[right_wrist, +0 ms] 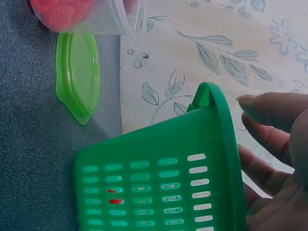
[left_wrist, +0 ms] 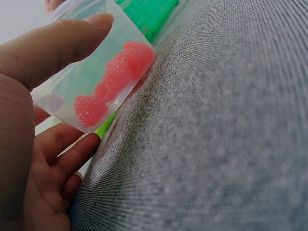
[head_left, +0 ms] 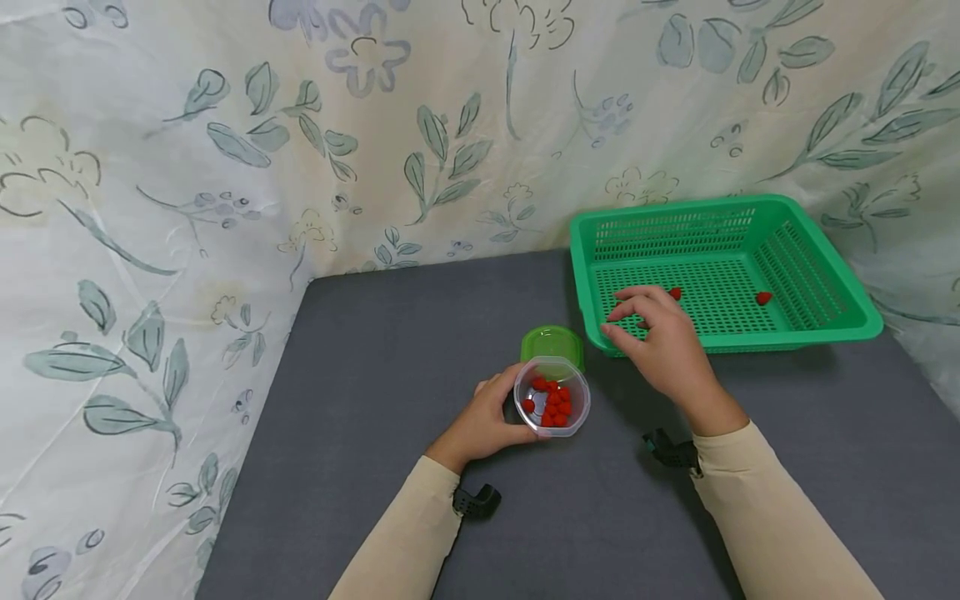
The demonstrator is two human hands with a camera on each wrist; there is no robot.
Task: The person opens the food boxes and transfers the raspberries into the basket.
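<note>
My left hand (head_left: 491, 417) grips a clear plastic cup (head_left: 552, 398) tilted toward me, with several red berries (head_left: 553, 404) inside. In the left wrist view the thumb (left_wrist: 53, 41) presses the cup wall (left_wrist: 86, 72) and the berries (left_wrist: 118, 77) show through it. My right hand (head_left: 656, 333) hovers over the near left corner of a green basket (head_left: 825, 325), fingers loosely bent and holding nothing. Two red berries (head_left: 763, 297) lie on the basket floor. The right wrist view shows the basket's corner (right_wrist: 211, 144) beside my fingers (right_wrist: 274, 115).
A green lid (head_left: 552, 343) lies flat on the grey tabletop (head_left: 390, 350) just behind the cup, also seen as the lid (right_wrist: 77, 72) in the right wrist view. A floral cloth (head_left: 225, 150) hangs behind and to the left.
</note>
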